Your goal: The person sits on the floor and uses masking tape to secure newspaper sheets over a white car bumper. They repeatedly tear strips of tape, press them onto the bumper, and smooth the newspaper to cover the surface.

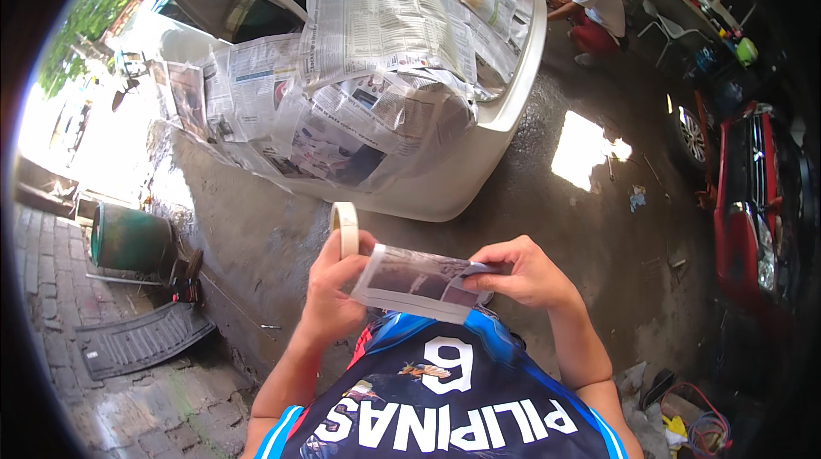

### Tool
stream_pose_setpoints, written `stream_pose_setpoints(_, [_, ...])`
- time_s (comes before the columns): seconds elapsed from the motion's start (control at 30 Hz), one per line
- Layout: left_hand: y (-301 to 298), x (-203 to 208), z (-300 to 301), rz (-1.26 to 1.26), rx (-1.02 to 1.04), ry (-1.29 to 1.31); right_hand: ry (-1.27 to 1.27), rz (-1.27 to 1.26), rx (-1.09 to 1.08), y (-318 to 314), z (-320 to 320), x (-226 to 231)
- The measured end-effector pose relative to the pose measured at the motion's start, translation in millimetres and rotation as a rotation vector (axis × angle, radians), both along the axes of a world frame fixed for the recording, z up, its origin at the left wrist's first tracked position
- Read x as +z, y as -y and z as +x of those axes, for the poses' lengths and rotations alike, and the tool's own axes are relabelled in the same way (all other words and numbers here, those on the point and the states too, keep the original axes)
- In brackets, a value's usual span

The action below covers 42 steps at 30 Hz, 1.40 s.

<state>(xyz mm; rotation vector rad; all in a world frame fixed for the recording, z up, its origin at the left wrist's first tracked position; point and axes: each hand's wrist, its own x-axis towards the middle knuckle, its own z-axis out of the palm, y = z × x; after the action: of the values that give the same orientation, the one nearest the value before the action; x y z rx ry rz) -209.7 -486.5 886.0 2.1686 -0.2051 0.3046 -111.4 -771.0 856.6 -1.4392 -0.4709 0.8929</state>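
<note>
A folded piece of newspaper (412, 279) is stretched between my two hands in front of my chest. My left hand (332, 292) is closed on its left end, and a roll of masking tape (345, 232) stands upright in the same fingers. With thumb and fingers, my right hand (532, 275) pinches the paper's right end. Beyond my hands is a pale car body (428, 203), largely covered by newspaper sheets (376, 23). The lower edge of its body is bare.
A green drum (128, 237) lies on its side at the left, near a dark plastic panel (145, 339). At the right is a red car front (744, 211) beside a wheel (691, 134). Another person (599, 2) crouches at the far right. A red hose (705, 416) lies at lower right.
</note>
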Motion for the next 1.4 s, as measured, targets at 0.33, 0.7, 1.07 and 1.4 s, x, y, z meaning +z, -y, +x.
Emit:
stream_pose_setpoints(0.33, [-129.0, -2.9, 8.7, -0.112, 0.129, -0.124, 0.153, 0.062, -0.029, -146.7, 44.8, 27.6])
stream_pose_setpoints(0.7, [-218.2, -45.9, -32.9, -0.304, 0.701, -0.080, 0.338, 0.294, -1.010, -294.7, 361.5, 53.7])
stream_pose_setpoints(1.07, [-231.6, -73.2, -55.3, -0.320, 0.788, -0.211, 0.322, 0.034, -0.913, -433.1, 472.1, -4.1])
stream_pose_setpoints(1.4, [-243.4, -74.4, -52.0, -0.371, 0.823, -0.228, 0.687, -0.544, -0.765, -430.8, 445.9, 19.7])
